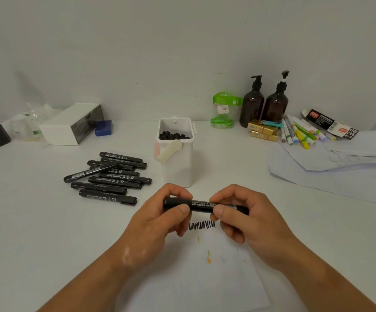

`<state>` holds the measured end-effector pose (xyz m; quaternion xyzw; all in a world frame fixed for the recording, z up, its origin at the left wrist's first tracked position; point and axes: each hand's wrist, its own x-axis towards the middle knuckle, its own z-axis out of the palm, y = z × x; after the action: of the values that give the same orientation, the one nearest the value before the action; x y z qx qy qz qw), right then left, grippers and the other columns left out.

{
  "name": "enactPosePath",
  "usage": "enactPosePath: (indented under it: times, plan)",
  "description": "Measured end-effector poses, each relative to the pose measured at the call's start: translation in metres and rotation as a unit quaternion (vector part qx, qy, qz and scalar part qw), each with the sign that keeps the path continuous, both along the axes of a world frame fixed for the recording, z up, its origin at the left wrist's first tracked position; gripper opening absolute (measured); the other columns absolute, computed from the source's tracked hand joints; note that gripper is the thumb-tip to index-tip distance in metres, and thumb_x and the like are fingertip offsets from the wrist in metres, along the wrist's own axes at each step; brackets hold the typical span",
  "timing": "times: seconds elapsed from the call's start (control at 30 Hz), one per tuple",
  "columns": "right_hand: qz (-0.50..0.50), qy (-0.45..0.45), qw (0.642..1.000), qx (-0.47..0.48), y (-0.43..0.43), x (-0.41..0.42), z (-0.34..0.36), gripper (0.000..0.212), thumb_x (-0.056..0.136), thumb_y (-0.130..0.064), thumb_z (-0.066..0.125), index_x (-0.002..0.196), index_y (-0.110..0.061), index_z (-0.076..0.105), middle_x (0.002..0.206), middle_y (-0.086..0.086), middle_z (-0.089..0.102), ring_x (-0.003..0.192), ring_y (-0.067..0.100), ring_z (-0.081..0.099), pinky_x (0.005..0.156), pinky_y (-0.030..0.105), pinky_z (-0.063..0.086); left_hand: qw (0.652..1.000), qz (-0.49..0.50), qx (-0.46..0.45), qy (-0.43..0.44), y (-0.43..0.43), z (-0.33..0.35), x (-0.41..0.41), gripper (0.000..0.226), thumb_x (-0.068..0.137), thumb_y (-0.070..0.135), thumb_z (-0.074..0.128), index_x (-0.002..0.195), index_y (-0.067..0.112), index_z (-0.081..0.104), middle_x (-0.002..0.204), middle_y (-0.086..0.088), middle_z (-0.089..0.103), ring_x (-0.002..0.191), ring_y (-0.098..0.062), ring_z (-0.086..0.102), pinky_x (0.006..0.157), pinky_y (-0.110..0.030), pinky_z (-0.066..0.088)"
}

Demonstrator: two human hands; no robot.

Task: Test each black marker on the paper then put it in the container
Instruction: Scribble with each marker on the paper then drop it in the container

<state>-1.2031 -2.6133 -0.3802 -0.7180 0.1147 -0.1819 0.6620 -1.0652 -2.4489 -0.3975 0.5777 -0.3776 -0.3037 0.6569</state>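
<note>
Bare left hand, right hand and forearms

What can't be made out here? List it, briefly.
Head view:
Held marker: cap seam covered by left hand and right hand.
Markers inside container: bodies hidden by its wall.
Print on black box: too small.
</note>
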Motion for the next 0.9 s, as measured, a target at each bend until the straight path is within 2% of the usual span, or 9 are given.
enactPosePath:
  times: [0.13, 0.2, 0.3, 0.47, 0.53, 0.7, 0.8, 0.9]
  plan:
    - [-0.038, -0.014, 0.998, -0.049, 0.004, 0.002, -0.001, 0.006, 0.079, -0.022, 0.066, 0.083, -0.025, 0.07, 0.072, 0.016, 0.064, 0.053, 0.02, 0.045, 0.047, 0.028, 0.035, 0.998, -0.01, 0.029, -0.056, 0.0, 0.0, -0.002, 0.027, 0.082, 0.04, 0.063, 0.102, 0.023, 0.058, 0.065, -0.002, 0.052, 0.066, -0.022, 0.047, 0.069, -0.04, 0.042]
    - [-0.06, -0.023, 0.995, -0.071, 0.005, 0.002, -0.001, 0.005, 0.078, -0.024, 0.066, 0.081, -0.027, 0.069, 0.067, 0.008, 0.063, 0.052, 0.016, 0.046, 0.05, 0.027, 0.036, 0.997, -0.012, 0.028, -0.066, 0.0, 0.001, -0.004, 0.03, 0.083, 0.041, 0.064, 0.101, 0.019, 0.055, 0.065, -0.001, 0.052, 0.065, -0.021, 0.047, 0.067, -0.039, 0.042]
    - [-0.089, -0.033, 0.99, -0.105, 0.009, 0.003, 0.0, 0.003, 0.076, -0.028, 0.065, 0.078, -0.028, 0.067, 0.061, -0.002, 0.06, 0.05, 0.01, 0.046, 0.052, 0.024, 0.037, 0.998, -0.005, 0.019, -0.053, -0.002, 0.003, -0.007, 0.031, 0.085, 0.033, 0.067, 0.098, 0.011, 0.049, 0.063, -0.003, 0.05, 0.062, -0.021, 0.046, 0.064, -0.035, 0.042]
    - [-0.129, -0.039, 0.981, -0.141, 0.013, 0.002, 0.002, 0.004, 0.073, -0.027, 0.065, 0.075, -0.029, 0.067, 0.058, 0.003, 0.06, 0.048, 0.009, 0.045, 0.048, 0.022, 0.038, 1.0, -0.005, 0.004, -0.017, -0.004, 0.006, -0.011, 0.025, 0.086, 0.019, 0.062, 0.095, 0.006, 0.043, 0.062, -0.001, 0.045, 0.058, -0.02, 0.042, 0.059, -0.034, 0.039]
    - [-0.135, -0.037, 0.979, -0.148, 0.013, 0.001, 0.003, 0.004, 0.073, -0.026, 0.065, 0.074, -0.029, 0.067, 0.056, 0.0, 0.058, 0.047, 0.009, 0.044, 0.047, 0.021, 0.037, 1.0, -0.013, 0.003, -0.013, -0.004, 0.006, -0.013, 0.025, 0.086, 0.017, 0.062, 0.097, 0.005, 0.042, 0.062, 0.001, 0.046, 0.057, -0.02, 0.041, 0.058, -0.033, 0.039]
    - [-0.137, -0.036, 0.978, -0.152, 0.013, 0.0, 0.002, 0.003, 0.073, -0.026, 0.064, 0.074, -0.027, 0.066, 0.052, -0.006, 0.054, 0.046, 0.008, 0.043, 0.047, 0.02, 0.036, 1.0, -0.02, -0.009, 0.008, -0.004, 0.006, -0.015, 0.026, 0.086, 0.014, 0.063, 0.097, 0.005, 0.041, 0.062, 0.003, 0.046, 0.056, -0.018, 0.04, 0.058, -0.032, 0.04]
    - [-0.114, -0.03, 0.985, -0.123, 0.012, 0.002, 0.001, 0.002, 0.074, -0.026, 0.065, 0.075, -0.026, 0.067, 0.058, 0.002, 0.057, 0.049, 0.011, 0.043, 0.05, 0.027, 0.036, 0.999, -0.026, -0.016, 0.009, -0.002, 0.003, -0.012, 0.029, 0.084, 0.023, 0.068, 0.097, 0.01, 0.045, 0.063, 0.001, 0.048, 0.059, -0.02, 0.043, 0.063, -0.037, 0.041]
    - [-0.082, -0.038, 0.993, -0.074, 0.011, 0.003, 0.003, 0.009, 0.073, -0.031, 0.068, 0.08, -0.028, 0.064, 0.065, 0.007, 0.06, 0.053, 0.014, 0.044, 0.053, 0.028, 0.036, 0.999, -0.011, -0.036, 0.005, -0.004, 0.002, -0.008, 0.025, 0.082, 0.029, 0.07, 0.093, 0.015, 0.052, 0.066, -0.006, 0.053, 0.063, -0.025, 0.046, 0.067, -0.044, 0.04]
